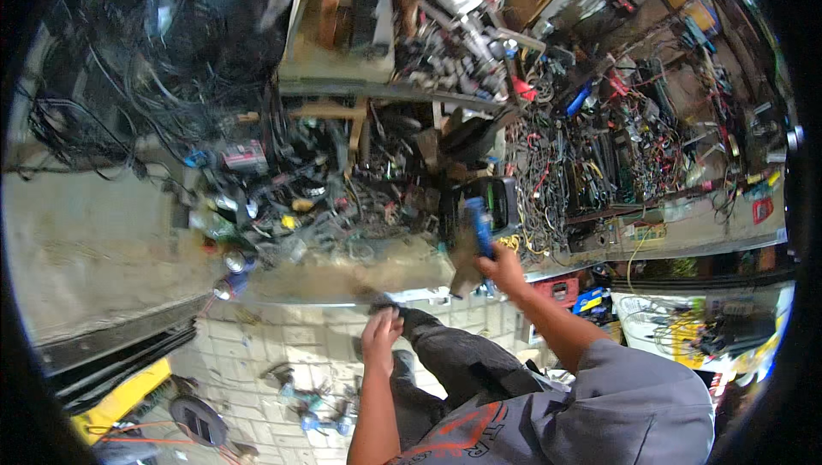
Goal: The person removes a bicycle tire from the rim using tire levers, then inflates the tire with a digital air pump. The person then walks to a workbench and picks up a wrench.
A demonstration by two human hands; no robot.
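My right hand [505, 267] is closed around the lower end of a blue cylindrical object [479, 224], blurred, perhaps a can. It is held up over the bench edge, in front of a black box-like case [503, 201]. A brown, flat piece [463, 272] shows just beside that hand; whether I touch it is unclear. Lower and to the left, my left hand [381, 331] hangs in front of the bench, above my dark trousers. A dark shape [383, 303] lies at its fingertips, and blur hides whether the fingers hold it.
Tangled cables and tools [597, 157] crowd the bench's right side. Mixed parts [308, 208] are heaped at centre left, near black cables [77, 124]. Below, a cable reel [199, 421] and blue-and-teal tools [318, 420] lie on the tiled floor. A red case [557, 291] stands right.
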